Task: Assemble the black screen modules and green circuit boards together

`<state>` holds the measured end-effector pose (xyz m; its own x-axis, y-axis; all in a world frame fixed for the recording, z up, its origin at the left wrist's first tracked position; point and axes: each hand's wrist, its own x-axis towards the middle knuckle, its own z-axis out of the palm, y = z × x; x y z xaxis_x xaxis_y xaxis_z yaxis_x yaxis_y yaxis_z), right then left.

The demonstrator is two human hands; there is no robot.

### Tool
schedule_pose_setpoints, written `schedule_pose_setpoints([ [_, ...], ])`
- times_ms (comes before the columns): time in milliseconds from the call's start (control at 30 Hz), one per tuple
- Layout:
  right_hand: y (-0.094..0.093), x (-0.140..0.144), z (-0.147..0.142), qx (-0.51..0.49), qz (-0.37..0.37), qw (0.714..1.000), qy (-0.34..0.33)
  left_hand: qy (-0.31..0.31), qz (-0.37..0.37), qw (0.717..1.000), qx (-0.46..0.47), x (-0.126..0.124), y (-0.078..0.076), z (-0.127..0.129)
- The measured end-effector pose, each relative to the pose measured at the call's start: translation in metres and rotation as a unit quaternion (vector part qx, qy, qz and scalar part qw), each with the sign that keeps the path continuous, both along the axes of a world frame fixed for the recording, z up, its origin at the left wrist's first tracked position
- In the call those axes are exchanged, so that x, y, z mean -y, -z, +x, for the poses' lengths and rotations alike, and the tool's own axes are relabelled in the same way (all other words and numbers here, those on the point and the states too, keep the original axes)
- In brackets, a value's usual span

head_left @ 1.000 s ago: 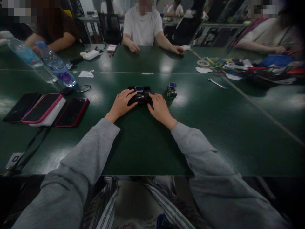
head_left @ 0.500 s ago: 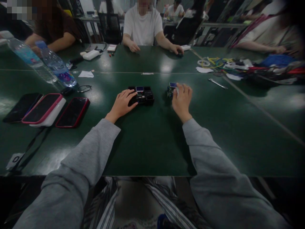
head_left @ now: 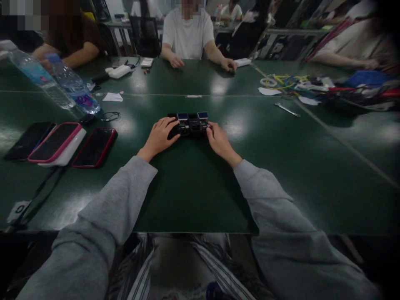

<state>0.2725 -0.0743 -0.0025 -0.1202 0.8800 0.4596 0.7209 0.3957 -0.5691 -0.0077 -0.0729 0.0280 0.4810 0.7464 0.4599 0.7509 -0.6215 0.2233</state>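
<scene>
A black tray (head_left: pixel 190 127) sits in the middle of the green table (head_left: pixel 193 187). Two small electronic modules with blue screens stand in it: one (head_left: pixel 183 117) at its centre, one (head_left: pixel 203 116) at its right end. My left hand (head_left: pixel 160 136) lies on the tray's left end with fingers spread over it. My right hand (head_left: pixel 218 139) is at the tray's right end, fingertips against the right module; whether it still grips it I cannot tell.
Three phones (head_left: pixel 93 146) lie at the left, with two water bottles (head_left: pixel 73 88) behind them. A metal tool (head_left: pixel 286 109) and a heap of cables (head_left: pixel 312 87) are at the right. Other people sit at the far side.
My right hand reached right to the loose module, picked it up and brought it left into the tray's right end. My left hand stayed on the tray.
</scene>
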Motion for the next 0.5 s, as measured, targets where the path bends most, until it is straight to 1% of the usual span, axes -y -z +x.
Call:
schedule_pose_setpoints([
  [133,0.001,0.0041,-0.0074,0.002,0.008,1.0,0.008,-0.003,0.002,1.0,0.003,-0.0017,0.0016,-0.0008],
  [300,0.0012,0.0036,-0.0067,0.009,0.0,1.0,0.009,0.002,0.014,1.0,0.0,-0.0023,0.0034,-0.0013],
  [500,0.0001,0.0048,-0.0081,0.009,0.008,1.0,0.005,-0.014,0.024,1.0,-0.001,-0.0047,0.0075,-0.0018],
])
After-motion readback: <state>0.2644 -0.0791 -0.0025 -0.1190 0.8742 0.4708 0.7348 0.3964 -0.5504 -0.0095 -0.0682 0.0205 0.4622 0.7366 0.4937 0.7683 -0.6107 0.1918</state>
